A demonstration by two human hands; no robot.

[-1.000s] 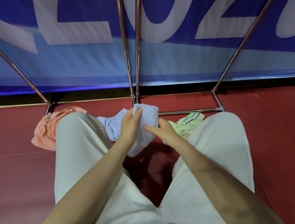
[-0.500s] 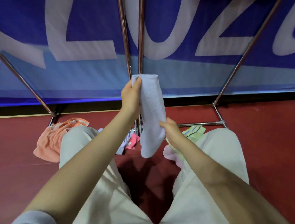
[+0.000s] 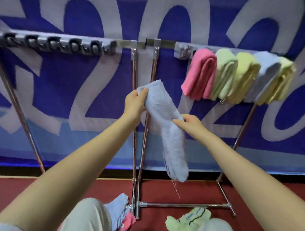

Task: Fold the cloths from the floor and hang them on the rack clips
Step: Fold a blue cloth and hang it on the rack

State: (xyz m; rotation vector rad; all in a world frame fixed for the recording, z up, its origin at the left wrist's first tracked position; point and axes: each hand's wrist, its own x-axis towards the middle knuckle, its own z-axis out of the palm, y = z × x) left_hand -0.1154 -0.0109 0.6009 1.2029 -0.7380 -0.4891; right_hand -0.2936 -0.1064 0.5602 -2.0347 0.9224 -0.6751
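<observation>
Currently in hand: one folded pale-blue cloth [image 3: 167, 123], held up in front of the rack [image 3: 143, 115]. My left hand [image 3: 134, 104] has its fingers pinched on the top end; my right hand [image 3: 191, 123] grips the cloth mid-length. Step, as I judge it: folding done, hanging due. Already hung on the right rail: five folded cloths [image 3: 237, 79]. Left rail clips [image 3: 55, 44]: bare. Next move calls for lifting the top end to a free clip. Floor stock remaining: loose cloths [image 3: 189, 220] by my knees.

Folded cloths [image 3: 237, 77] hang on the right rack [image 3: 168, 44] (loose cloths [image 3: 187, 221] lie below).
</observation>
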